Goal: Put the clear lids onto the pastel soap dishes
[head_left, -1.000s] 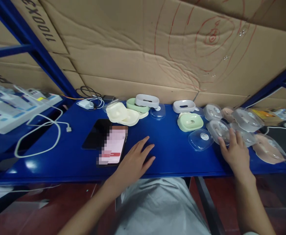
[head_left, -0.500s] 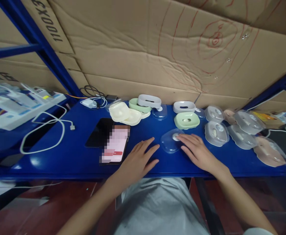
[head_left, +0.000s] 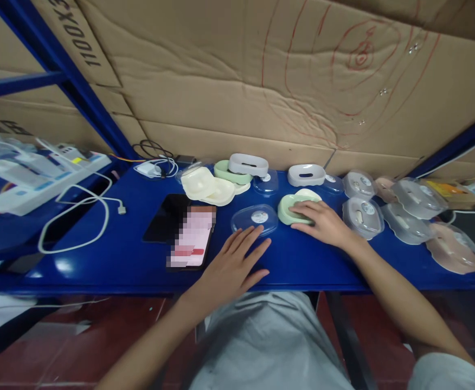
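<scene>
My right hand point(head_left: 321, 222) is on a light green soap dish point(head_left: 285, 208), its fingers reaching over the rim and inside, the thumb at the near side. Part of the dish's inside is hidden by the fingers. A pale cream piece point(head_left: 308, 193) shows just behind it. My left hand point(head_left: 233, 265) lies palm down with fingers stretched and holds nothing. Its fingertips are by the near edge of a clear lid point(head_left: 245, 216) with a round white sticker; whether they touch it I cannot tell.
Two phones point(head_left: 192, 238) lie left of my left hand. Behind are cream pieces point(head_left: 199, 182), a green dish point(head_left: 225, 172) and grey dishes point(head_left: 306, 175). Several lidded dishes point(head_left: 363, 216) stand at right. A white cable point(head_left: 107, 222) and power strip point(head_left: 38, 187) are at left.
The clear lid has moved left, towards my left hand. My right hand has left it and taken hold of the green dish, which has shifted slightly left. My left hand has barely moved.
</scene>
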Available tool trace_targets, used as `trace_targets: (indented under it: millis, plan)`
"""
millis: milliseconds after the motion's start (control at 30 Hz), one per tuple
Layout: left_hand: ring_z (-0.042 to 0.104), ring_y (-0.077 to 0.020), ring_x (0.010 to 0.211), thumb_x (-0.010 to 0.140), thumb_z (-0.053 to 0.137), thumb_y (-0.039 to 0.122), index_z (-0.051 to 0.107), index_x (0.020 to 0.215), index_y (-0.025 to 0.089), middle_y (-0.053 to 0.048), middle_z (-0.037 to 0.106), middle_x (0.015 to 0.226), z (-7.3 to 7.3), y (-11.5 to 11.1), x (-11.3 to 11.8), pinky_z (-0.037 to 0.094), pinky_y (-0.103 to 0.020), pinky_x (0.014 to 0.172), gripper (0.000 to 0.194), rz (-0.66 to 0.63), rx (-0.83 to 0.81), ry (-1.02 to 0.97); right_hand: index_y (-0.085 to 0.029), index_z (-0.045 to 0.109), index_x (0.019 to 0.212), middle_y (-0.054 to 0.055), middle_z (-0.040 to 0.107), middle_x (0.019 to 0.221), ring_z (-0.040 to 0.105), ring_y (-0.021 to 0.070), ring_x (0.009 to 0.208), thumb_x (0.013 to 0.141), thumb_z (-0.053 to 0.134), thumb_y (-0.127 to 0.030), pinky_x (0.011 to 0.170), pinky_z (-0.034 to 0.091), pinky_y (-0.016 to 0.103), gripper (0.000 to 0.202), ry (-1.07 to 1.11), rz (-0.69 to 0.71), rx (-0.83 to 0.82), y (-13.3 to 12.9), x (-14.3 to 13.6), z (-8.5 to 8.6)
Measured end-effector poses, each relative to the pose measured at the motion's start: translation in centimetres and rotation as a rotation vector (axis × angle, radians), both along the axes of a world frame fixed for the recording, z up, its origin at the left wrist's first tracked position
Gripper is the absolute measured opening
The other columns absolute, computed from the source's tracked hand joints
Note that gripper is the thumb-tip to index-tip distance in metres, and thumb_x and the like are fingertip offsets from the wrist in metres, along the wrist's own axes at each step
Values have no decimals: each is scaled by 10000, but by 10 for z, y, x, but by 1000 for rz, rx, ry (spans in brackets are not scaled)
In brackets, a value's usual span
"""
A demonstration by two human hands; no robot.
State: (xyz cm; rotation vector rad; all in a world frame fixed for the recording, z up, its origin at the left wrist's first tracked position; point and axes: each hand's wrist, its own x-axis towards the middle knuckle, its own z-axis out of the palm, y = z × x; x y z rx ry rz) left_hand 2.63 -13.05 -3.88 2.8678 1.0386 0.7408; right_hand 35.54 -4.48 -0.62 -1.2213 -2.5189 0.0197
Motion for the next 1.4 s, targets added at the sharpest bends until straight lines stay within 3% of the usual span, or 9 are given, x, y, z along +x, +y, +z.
trace_targets:
  millis: [133, 267, 400, 533, 667, 867, 1067, 1267, 1400]
  plan:
    - [536, -357, 1496, 1110, 565, 377, 596, 1499, 185, -175, 521, 1647, 4, -2, 0, 473, -592, 1234, 435, -87, 29, 23, -277, 697, 1402, 76, 768, 1346, 709, 273, 1276, 1063, 608, -547, 1103, 530, 436, 442, 236, 117, -33, -17, -14, 11]
    - [563, -337, 1469, 1102, 580, 347, 647, 1455, 192, -159, 577, 1600, 4, -1, 1, 446, -593, 1254, 392, -50, -32, 7, -271, 702, 1395, 89, 762, 1368, 706, 290, 1275, 1094, 552, -516, 1121, 474, 483, 416, 101, -7, 54, -9, -2, 11]
    - [539, -363, 1489, 1101, 576, 341, 683, 1407, 180, -167, 567, 1606, 4, -1, 1, 311, -690, 1300, 362, 10, -27, 9, -225, 665, 1434, 126, 724, 1429, 688, 338, 1311, 1100, 533, -465, 1116, 465, 538, 432, -40, -174, 39, 5, 18, 1]
    - [663, -341, 1284, 1105, 547, 320, 723, 1306, 180, -165, 685, 1395, 4, -2, 1, 491, -607, 1157, 302, 35, 14, -7, -180, 649, 1452, 147, 720, 1427, 726, 352, 1246, 1079, 553, -502, 1052, 546, 503, 503, -31, -245, -46, 1, 17, 0]
    - [701, -303, 1110, 1122, 512, 334, 709, 1268, 173, -135, 721, 1227, 5, -3, 0, 580, -483, 964, 293, -17, 11, 33, -229, 707, 1386, 97, 791, 1284, 784, 278, 1067, 1041, 612, -572, 920, 611, 390, 496, 140, -42, -119, -17, -3, 7]
    - [612, -311, 1357, 1112, 554, 424, 618, 1437, 260, -114, 624, 1536, 12, -5, -1, 505, -507, 1130, 370, -181, -58, 86, -263, 676, 1429, 92, 765, 1362, 728, 283, 1254, 1089, 563, -521, 1099, 522, 450, 442, 170, 92, -33, -24, -13, 12]
    - [579, -385, 1422, 915, 762, 680, 655, 1297, 188, -188, 633, 1498, 6, -4, -3, 529, -568, 1155, 632, -161, -90, 8, -270, 661, 1453, 88, 758, 1382, 717, 270, 1283, 1108, 549, -439, 1100, 490, 444, 399, 140, 113, -10, -21, -12, 11]
    - [538, -384, 1472, 967, 754, 301, 591, 1311, 149, -227, 541, 1554, 2, -4, 0, 543, -543, 1178, 411, -103, -43, -113, -202, 667, 1402, 111, 791, 1275, 751, 240, 1172, 1066, 665, -367, 982, 525, 383, 374, 174, 319, 126, -35, -30, 6]
    - [527, -394, 1465, 990, 721, 252, 524, 1447, 173, -223, 504, 1546, 2, -4, 1, 539, -576, 1178, 504, -24, -36, -187, -171, 663, 1399, 120, 786, 1255, 732, 237, 1150, 1072, 656, -379, 989, 521, 388, 387, 88, 419, 215, -41, -42, -1]
